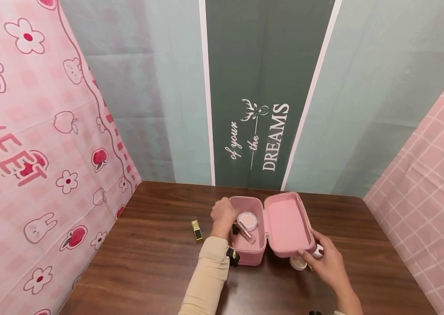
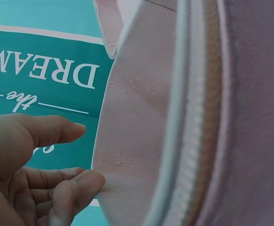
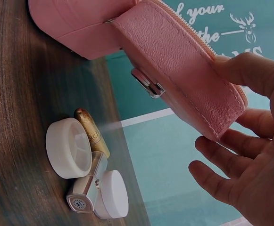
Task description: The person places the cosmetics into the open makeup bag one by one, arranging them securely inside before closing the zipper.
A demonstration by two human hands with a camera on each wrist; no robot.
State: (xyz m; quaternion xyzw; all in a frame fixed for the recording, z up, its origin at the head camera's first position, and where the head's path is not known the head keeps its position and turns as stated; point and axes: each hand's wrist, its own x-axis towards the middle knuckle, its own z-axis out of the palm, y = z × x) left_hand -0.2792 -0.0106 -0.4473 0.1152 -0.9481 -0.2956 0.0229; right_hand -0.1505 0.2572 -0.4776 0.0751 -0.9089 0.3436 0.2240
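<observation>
A pink zippered makeup case (image 1: 251, 258) stands on the table, its lid (image 1: 288, 221) swung out to the right. Inside lie a round pale compact (image 1: 248, 221), a slim pinkish cosmetic tube (image 1: 246, 233) and something small and black. My right hand (image 1: 330, 262) grips the lid's outer edge, thumb on the zipper side and fingers beneath. At the case's left wall is my left hand (image 1: 223, 213); in the left wrist view a fingertip of this hand (image 2: 47, 174) meets the case's edge, with the thumb held apart. Nothing shows between thumb and fingers there.
A gold-and-black lipstick (image 1: 196, 230) lies on the wooden table (image 1: 147, 249) left of the case. Below the lid are a white round jar (image 3: 68, 148), a gold tube (image 3: 93, 132), a clear-sided bottle (image 3: 82, 188) and a white round piece (image 3: 113, 194). Curtains enclose the table.
</observation>
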